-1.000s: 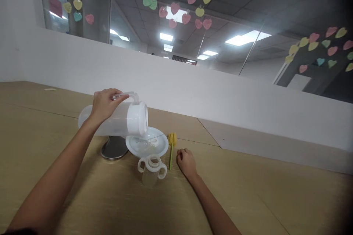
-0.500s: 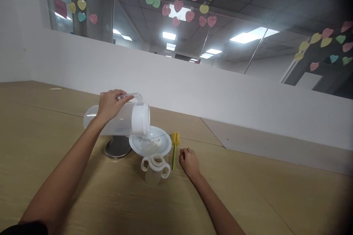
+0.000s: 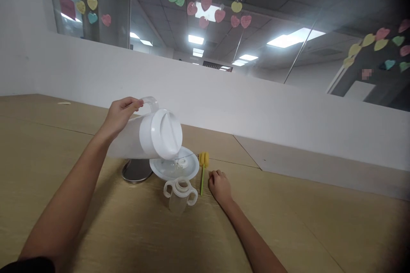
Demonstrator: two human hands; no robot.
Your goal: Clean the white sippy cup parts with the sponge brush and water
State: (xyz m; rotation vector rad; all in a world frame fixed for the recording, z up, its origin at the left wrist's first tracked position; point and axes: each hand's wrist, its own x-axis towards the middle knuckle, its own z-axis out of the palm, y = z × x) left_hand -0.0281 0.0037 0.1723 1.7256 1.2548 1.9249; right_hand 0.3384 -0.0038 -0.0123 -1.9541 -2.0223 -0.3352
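My left hand [image 3: 120, 116] grips the clear handle of a translucent plastic pitcher [image 3: 130, 138] with a white lid. The pitcher lies tilted nearly on its side, its lid end above a white bowl [image 3: 194, 170]. Inside the bowl are a white ring-shaped part [image 3: 182, 163] and clear pieces that are hard to make out. In front of the bowl a two-handled baby bottle [image 3: 179, 196] stands upright with its top open. My right hand [image 3: 220, 185] rests closed on the table, nothing visible in it, just right of a yellow sponge brush [image 3: 203, 160] with a green handle.
A round metal tray [image 3: 137, 171] lies partly under the pitcher. Behind the wooden table [image 3: 128, 230] rises a white wall [image 3: 205, 94] with a window above it, dotted with heart-shaped notes. A small pale strip [image 3: 64, 103] lies at the far left.
The pitcher has swung so its lid faces more toward me and sits further right over the bowl. My left hand has shifted slightly left and up. My right hand has stayed put.
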